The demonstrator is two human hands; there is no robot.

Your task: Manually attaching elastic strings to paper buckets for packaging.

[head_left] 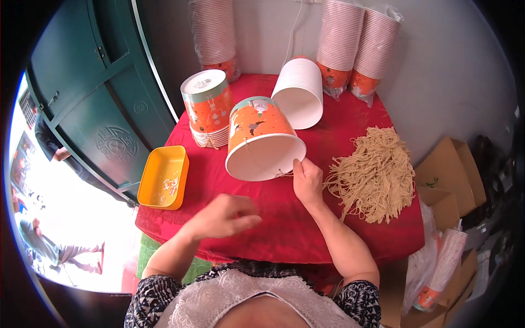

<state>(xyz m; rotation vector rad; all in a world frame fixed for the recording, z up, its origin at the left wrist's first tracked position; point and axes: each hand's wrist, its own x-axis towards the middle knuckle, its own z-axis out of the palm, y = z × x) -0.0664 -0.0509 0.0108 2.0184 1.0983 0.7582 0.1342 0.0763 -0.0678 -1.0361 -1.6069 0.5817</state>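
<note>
My right hand (308, 183) pinches the rim of an orange paper bucket (262, 123) with a grey-green band and printed figures. The bucket is tilted over the table, its white mouth facing me. A short piece of cord (284, 173) shows at the rim beside my right fingers; its far end is hidden. My left hand (227, 215) hovers below and left of the bucket, apart from it. Its fingers are loosely bent, the thumb stands off from them, and nothing shows between them. To the right of my right hand lies a heap of tan cords (377, 175).
The red-covered table (257, 224) carries a yellow tub (164, 177) holding small pale bits, an upside-down bucket stack (208, 106), and a stack lying on its side (301, 93). Wrapped bucket stacks (342, 44) stand along the wall. Cardboard boxes (451, 175) sit right; a green door (109, 109) is left, people beyond.
</note>
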